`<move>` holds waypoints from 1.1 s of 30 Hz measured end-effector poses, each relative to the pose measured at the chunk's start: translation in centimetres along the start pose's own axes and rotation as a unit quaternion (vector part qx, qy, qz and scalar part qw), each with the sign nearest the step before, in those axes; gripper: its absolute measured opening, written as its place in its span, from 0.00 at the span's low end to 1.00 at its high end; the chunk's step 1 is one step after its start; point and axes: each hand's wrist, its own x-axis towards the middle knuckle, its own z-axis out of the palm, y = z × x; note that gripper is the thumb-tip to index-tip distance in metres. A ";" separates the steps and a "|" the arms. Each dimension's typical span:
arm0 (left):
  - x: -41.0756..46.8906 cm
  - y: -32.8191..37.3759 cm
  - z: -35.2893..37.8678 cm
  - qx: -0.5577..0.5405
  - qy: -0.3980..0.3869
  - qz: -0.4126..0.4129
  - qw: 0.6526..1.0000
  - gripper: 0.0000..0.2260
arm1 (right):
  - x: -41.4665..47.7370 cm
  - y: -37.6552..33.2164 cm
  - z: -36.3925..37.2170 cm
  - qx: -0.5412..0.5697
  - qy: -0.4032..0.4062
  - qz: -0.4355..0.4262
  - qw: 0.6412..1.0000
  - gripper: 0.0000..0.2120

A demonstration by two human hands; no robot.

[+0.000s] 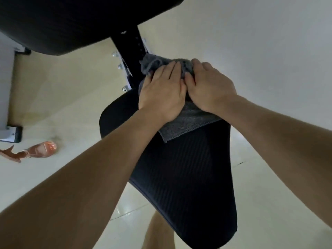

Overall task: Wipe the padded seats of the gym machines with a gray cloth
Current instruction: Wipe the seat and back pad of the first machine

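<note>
Pale floor tiles lie under a black padded seat. Its far end, beside the machine's upright post, carries the gray cloth. To wipe well, the person should probably press down evenly and draw the cloth toward the near end in overlapping strokes, since most of the ribbed pad lies outside the cloth. Both forearms reach forward and meet on it, hands side by side and touching. The left hand presses flat with fingers straight; the right hand has its fingers bent, bunching the cloth.
</note>
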 end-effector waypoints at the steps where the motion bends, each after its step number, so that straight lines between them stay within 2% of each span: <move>1: 0.9 0.6 0.0 0.003 -0.007 0.021 1.000 0.24 | 0.0 0.7 -0.2 0.051 -0.019 0.047 0.997 0.24; 4: 2.1 1.6 0.1 0.010 -0.018 0.056 0.998 0.22 | -0.8 1.4 -0.5 0.159 -0.024 0.110 0.981 0.23; 9: 2.5 2.8 0.1 0.009 -0.041 0.064 0.997 0.23 | -4.0 1.9 -0.2 0.256 0.002 0.172 0.951 0.23; 14: 2.0 5.6 0.8 0.027 -0.039 0.159 0.986 0.18 | -7.7 1.8 1.1 0.361 0.071 0.228 0.902 0.20; 21: -2.4 7.8 1.2 0.021 -0.044 0.259 0.965 0.19 | -14.7 0.9 2.6 0.405 0.038 0.272 0.872 0.27; 29: -10.6 9.1 2.1 0.083 -0.038 0.315 0.945 0.23 | -22.7 0.4 3.7 0.414 -0.010 0.275 0.868 0.22; 33: -15.3 9.8 1.9 0.103 -0.018 0.311 0.945 0.23 | -26.7 -0.5 4.7 0.475 0.031 0.300 0.827 0.24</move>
